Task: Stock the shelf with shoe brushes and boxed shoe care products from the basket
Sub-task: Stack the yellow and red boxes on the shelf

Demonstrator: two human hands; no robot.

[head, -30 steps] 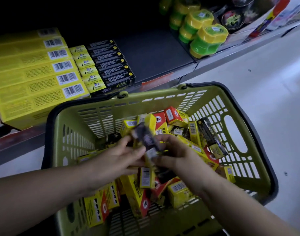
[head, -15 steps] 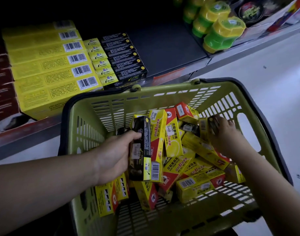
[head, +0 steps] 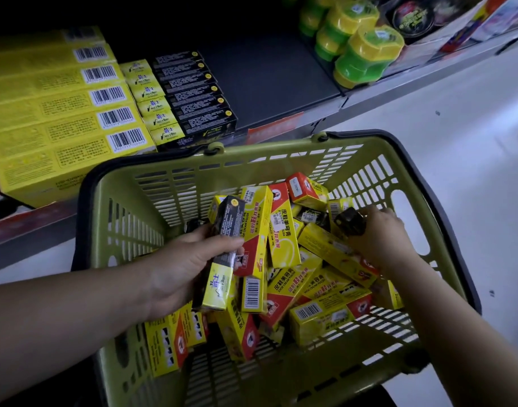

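Grip curled: left hand (head: 181, 268) round black-yellow box (head: 222, 257), right hand (head: 382, 239) round dark box (head: 350, 223).

Shelf and basket, counted
One basket (head: 251, 155); six black-and-yellow boxes (head: 193, 92) rowed on the shelf (head: 269, 77); six long yellow boxes (head: 46, 113).
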